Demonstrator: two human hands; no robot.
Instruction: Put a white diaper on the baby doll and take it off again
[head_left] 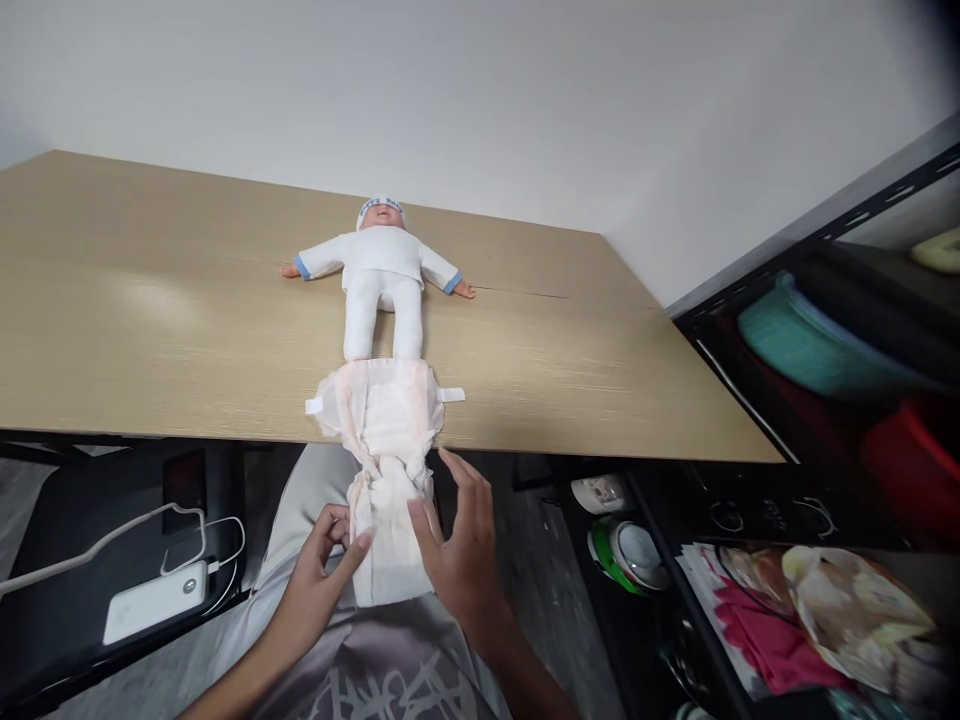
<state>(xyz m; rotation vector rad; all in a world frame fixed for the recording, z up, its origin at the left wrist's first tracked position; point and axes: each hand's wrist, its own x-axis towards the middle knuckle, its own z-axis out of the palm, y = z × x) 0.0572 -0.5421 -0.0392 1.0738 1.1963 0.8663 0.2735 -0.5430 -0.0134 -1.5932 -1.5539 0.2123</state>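
Note:
A white diaper (390,570) is unfolded lengthwise, its back part with two side tabs spread on the table and its lower part hanging past the front edge above my lap. My left hand (322,570) pinches the diaper's left edge, thumb on top and fingers curled at the side. On the opposite edge my right hand (461,540) is open, its thumb resting on the diaper and its fingers stretched out beside it. Beyond the diaper, a baby doll (382,260) in a white outfit and printed cap lies on its back, feet touching the diaper's top edge.
The wooden table (562,350) runs back to a white wall. On a black seat at left lie a white power bank (156,602), cables and a dark phone (184,480). A black shelf rack at right holds a teal container (817,340), a red one, jars and bagged items.

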